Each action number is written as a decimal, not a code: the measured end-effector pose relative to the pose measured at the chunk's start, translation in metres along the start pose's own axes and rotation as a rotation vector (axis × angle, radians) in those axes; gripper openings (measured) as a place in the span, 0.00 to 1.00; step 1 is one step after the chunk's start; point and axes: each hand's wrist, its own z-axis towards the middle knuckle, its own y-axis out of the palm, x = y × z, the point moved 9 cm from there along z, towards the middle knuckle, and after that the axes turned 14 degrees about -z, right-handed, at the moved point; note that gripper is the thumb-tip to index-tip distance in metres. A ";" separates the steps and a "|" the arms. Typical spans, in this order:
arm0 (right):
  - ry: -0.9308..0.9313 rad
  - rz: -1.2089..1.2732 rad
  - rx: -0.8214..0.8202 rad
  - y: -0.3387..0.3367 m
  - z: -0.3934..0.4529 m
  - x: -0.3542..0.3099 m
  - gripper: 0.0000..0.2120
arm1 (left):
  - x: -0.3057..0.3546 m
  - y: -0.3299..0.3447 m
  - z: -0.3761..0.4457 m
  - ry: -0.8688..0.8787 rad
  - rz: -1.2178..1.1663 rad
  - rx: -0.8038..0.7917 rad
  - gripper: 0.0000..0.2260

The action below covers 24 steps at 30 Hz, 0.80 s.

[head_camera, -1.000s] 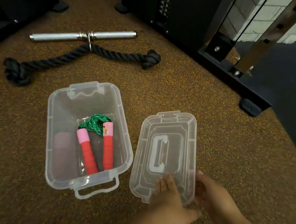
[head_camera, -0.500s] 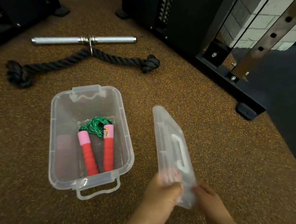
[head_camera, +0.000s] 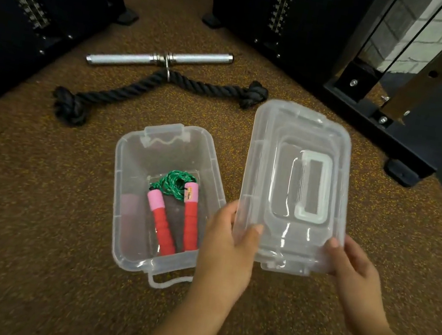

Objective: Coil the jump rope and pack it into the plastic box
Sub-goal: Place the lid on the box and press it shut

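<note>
While our left hand (head_camera: pixel 230 244) and right hand (head_camera: pixel 352 263) pinch the near corners of the clear lid (head_camera: pixel 295 185), held off the floor, we judge it light, slightly flexible and slick, best gripped by its rim. Left of it, the plastic box (head_camera: pixel 122 180) holds the coiled jump rope (head_camera: pixel 175 209), its soft cord bunched above the red handles. Speckled rubber floor (head_camera: pixel 31 224) surrounds us; a black tricep rope (head_camera: pixel 146 86) and steel bar (head_camera: pixel 159 57) lie toward the upper left, before dark weight machines (head_camera: pixel 267 15).
</note>
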 end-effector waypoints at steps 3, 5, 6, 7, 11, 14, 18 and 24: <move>-0.148 -0.157 0.060 0.015 0.002 -0.034 0.12 | 0.021 -0.050 0.007 0.091 0.183 0.185 0.21; -0.231 -0.294 0.065 0.032 0.003 -0.054 0.16 | 0.025 -0.081 0.006 0.058 0.229 0.260 0.20; -0.279 -0.336 0.056 0.043 0.003 -0.065 0.16 | 0.025 -0.096 0.004 0.038 0.252 0.292 0.19; -0.315 -0.360 0.036 0.054 0.002 -0.074 0.16 | 0.025 -0.111 0.001 0.031 0.278 0.329 0.18; -0.373 -0.423 -0.072 0.103 -0.002 -0.097 0.19 | 0.007 -0.159 -0.012 -0.049 0.336 0.429 0.22; -0.389 -0.468 -0.149 0.131 -0.005 -0.098 0.21 | -0.007 -0.177 -0.018 -0.074 0.302 0.443 0.17; -0.363 -0.550 -0.197 0.143 -0.008 -0.085 0.24 | -0.019 -0.181 -0.021 -0.086 0.262 0.398 0.14; -0.348 -0.573 -0.241 0.144 -0.028 -0.066 0.22 | -0.029 -0.181 -0.027 -0.071 0.270 0.357 0.13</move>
